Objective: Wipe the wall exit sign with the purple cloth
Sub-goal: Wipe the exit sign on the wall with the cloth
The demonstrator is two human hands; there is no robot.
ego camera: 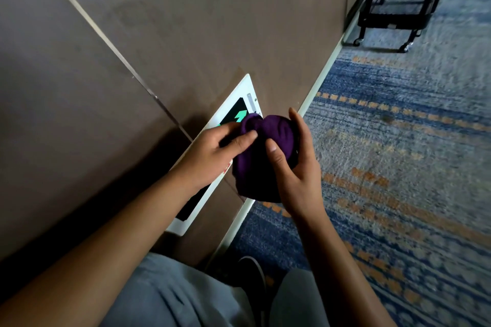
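The exit sign (240, 99) is a white-framed panel with a black face and a green arrow, set low on the brown wall (159, 34) near the floor. Its middle is hidden behind my hands and the cloth. The purple cloth (265, 141) is bunched up in front of the sign's lower right part. My left hand (212, 154) pinches the cloth's left edge with thumb and fingers. My right hand (297, 164) cups the cloth from the right, thumb pressed on its front.
A white baseboard (326, 69) runs along the foot of the wall. Blue and orange patterned carpet (398, 167) covers the floor to the right. A black wheeled cart (398, 8) stands by the wall at the top right. My knees in grey trousers (172, 295) are below.
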